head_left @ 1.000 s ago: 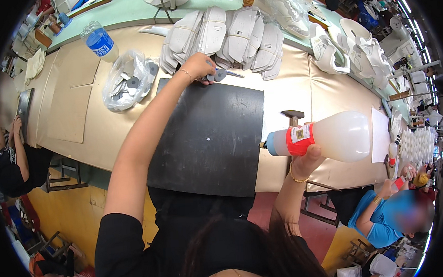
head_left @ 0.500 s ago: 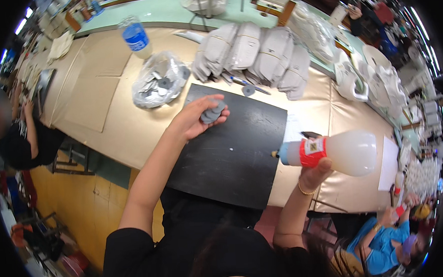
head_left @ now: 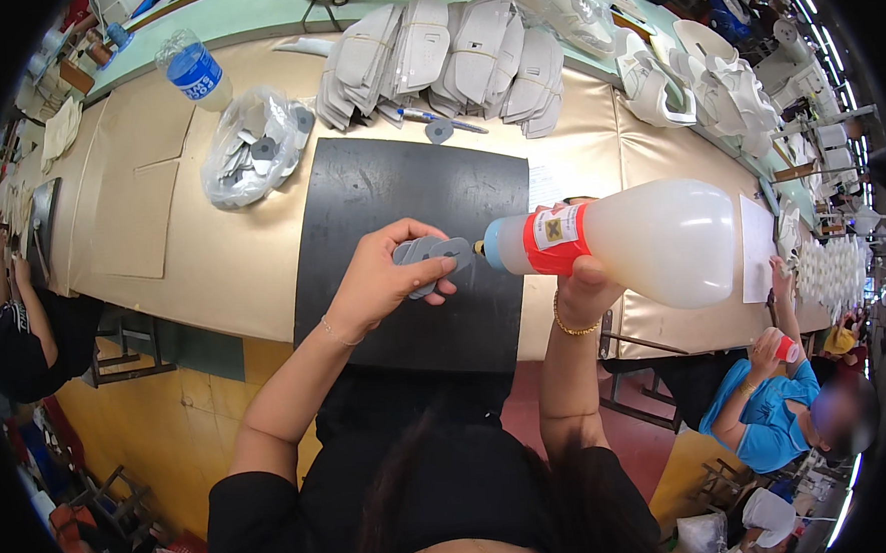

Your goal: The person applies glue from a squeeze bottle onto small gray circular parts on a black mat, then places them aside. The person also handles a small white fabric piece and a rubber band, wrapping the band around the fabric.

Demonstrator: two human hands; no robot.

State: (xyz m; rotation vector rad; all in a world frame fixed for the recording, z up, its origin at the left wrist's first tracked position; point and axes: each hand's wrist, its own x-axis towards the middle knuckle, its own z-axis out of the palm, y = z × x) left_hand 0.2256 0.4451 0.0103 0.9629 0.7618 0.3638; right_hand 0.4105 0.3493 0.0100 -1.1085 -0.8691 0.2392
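Observation:
My left hand (head_left: 388, 277) grips a fanned stack of small grey rounded pieces (head_left: 430, 255) above a black mat (head_left: 398, 184). In my right hand (head_left: 586, 287) lies a translucent squeeze bottle (head_left: 662, 240) with a red band and a blue cap, tilted on its side. Its narrow nozzle points left, right by the edge of the top grey piece; whether the two touch I cannot tell. Beyond the mat rests one loose grey disc (head_left: 438, 132) beside a pen (head_left: 445, 119). A clear plastic bag (head_left: 256, 151) at the far left of the mat contains more grey pieces.
Banded stacks of light grey cut pieces (head_left: 451, 56) line the table's far side. A plastic drink bottle (head_left: 194, 74) stands behind the bag. White shoe uppers (head_left: 653, 80) sit at the far right. A co-worker in a blue shirt (head_left: 771, 415) is at the right.
My hands have come together: the left moved lower with the grey pieces now fanned, and the bottle's nozzle shifted left to them. The whole view has also shifted.

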